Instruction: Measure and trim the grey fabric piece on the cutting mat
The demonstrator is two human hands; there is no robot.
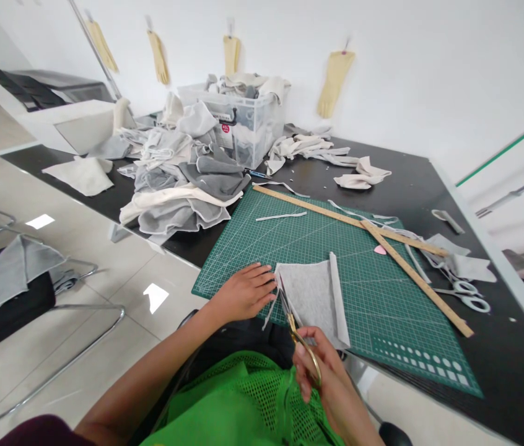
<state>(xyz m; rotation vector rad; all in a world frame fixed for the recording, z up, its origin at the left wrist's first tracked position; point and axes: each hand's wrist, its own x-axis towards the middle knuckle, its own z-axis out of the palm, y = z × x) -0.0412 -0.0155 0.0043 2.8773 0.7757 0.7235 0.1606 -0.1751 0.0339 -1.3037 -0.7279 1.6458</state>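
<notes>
A piece of light grey fabric (pixel 311 288) lies on the green cutting mat (pixel 359 322), its right edge folded over into a pale band. My right hand (pixel 320 365) grips gold-handled scissors (pixel 293 325), whose blades reach along the fabric's left edge. At that edge a narrow strip (pixel 269 313) hangs partly apart from the piece, towards the mat's front. My left hand (pixel 246 290) rests flat with fingers stretched out, fingertips beside the strip and the fabric's upper left corner. Whether those fingertips touch the fabric cannot be made out.
Two wooden rulers (pixel 308 203) (pixel 422 282) cross on the mat. White-handled scissors (pixel 469 296) and scraps lie to the right. A heap of grey and cream fabric (pixel 183 179) and a filled clear plastic box (pixel 262 124) stand behind. Yellow gloves (pixel 336 83) hang on the wall.
</notes>
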